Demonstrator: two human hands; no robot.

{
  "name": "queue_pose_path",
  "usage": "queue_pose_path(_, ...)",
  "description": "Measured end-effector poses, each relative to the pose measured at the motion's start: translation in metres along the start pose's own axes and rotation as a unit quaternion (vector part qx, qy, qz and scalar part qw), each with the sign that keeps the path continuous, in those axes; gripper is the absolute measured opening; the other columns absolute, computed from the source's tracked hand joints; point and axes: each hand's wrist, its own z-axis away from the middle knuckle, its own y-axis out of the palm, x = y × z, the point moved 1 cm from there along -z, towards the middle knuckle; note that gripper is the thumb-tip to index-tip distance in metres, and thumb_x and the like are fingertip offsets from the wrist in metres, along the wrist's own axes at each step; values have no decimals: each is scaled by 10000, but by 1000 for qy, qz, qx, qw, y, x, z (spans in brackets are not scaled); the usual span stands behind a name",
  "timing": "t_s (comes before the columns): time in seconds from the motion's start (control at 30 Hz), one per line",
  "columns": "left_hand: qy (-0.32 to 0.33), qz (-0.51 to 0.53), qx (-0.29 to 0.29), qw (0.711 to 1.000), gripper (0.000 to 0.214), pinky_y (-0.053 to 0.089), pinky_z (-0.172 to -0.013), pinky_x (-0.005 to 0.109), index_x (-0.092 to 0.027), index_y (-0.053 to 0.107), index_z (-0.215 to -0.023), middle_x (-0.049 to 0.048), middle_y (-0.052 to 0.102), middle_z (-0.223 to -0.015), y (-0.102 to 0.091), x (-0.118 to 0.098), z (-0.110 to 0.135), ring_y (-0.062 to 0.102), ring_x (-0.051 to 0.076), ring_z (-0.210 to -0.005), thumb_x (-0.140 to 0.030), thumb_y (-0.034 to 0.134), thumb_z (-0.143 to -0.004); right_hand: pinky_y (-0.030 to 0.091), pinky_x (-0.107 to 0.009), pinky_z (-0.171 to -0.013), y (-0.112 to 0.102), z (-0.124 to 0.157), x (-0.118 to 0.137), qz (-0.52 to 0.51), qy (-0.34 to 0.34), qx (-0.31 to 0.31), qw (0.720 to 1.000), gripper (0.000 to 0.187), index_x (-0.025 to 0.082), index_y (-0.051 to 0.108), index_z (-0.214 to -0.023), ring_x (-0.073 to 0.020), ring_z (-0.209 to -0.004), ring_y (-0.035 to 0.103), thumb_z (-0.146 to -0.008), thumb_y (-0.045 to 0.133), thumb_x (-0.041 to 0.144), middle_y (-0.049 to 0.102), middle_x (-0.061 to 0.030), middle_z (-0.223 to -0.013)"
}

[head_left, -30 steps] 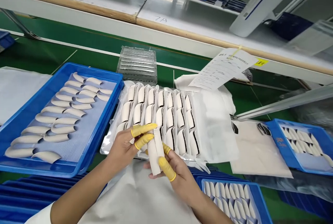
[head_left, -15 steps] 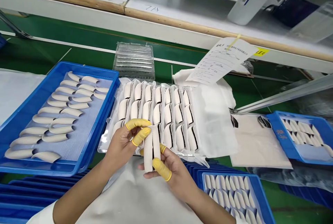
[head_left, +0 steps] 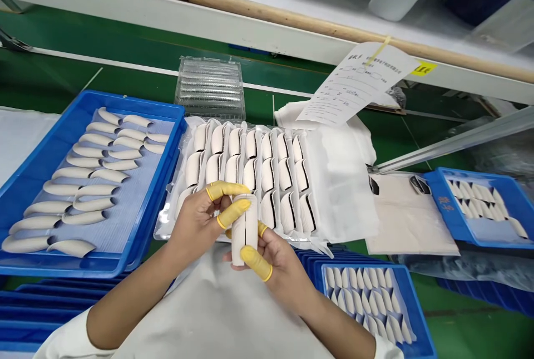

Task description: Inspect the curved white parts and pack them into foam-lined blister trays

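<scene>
Between my two hands are two cream-coloured curved shells (head_left: pixel 238 231), side by side with a thin dark seam between their edges. My left hand (head_left: pixel 204 214), with yellow finger cots, pinches their upper end. Lower down, my right hand (head_left: pixel 271 264), also in yellow finger cots, grips them with the thumb in front and fingers behind. Just beyond my hands lies a clear plastic tray (head_left: pixel 164 225) with rows of similar cream shells (head_left: pixel 267 172) nested in pairs with dark inner edges. My left hand covers part of its near row.
A blue tray (head_left: pixel 25 161) of single shells stands at left. More blue trays of shells stand at lower right (head_left: pixel 421 314) and far right (head_left: pixel 438 186). Clear empty trays (head_left: pixel 211 89) are stacked behind. A printed sheet (head_left: pixel 354 83) hangs from the shelf edge (head_left: pixel 292 22).
The two shells have come together, narrowing the dark gap between them to a thin line. Both hands still hold them. The view has shifted slightly.
</scene>
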Motion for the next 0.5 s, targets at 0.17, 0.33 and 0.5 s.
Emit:
queue_pose_path(0.17, 18, 17, -13, 1000, 77, 467, -552, 148, -220, 714, -902, -44, 602, -651, 1, -17, -14, 522, 62, -582, -271, 713, -844, 570, -377, -905, 0, 10, 8, 89, -91, 0, 992, 916, 380, 185, -1551, -195, -1096, 663, -837, 758, 390, 623, -75, -1265)
queue_pose_path(0.33, 7, 45, -3, 999, 56, 439, -507, 117, -211, 722, -865, -48, 617, -639, 2, -29, -23, 516, 37, -540, -252, 725, -828, 581, -370, -913, -6, 21, 14, 167, -141, 36, 975, 808, 427, 174, -1551, -186, -1128, 648, -919, 663, 307, 602, -50, -1291)
queue_pose_path(0.5, -67, 85, 30, 994, 111, 410, -437, 121, -182, 718, -819, -45, 599, -591, 6, -28, -32, 499, 39, -486, -285, 747, -791, 564, -320, -901, -9, 23, 14, 146, -164, 60, 974, 620, 411, 340, -1500, -154, -1032, 681, -950, 619, 342, 666, -9, -1097)
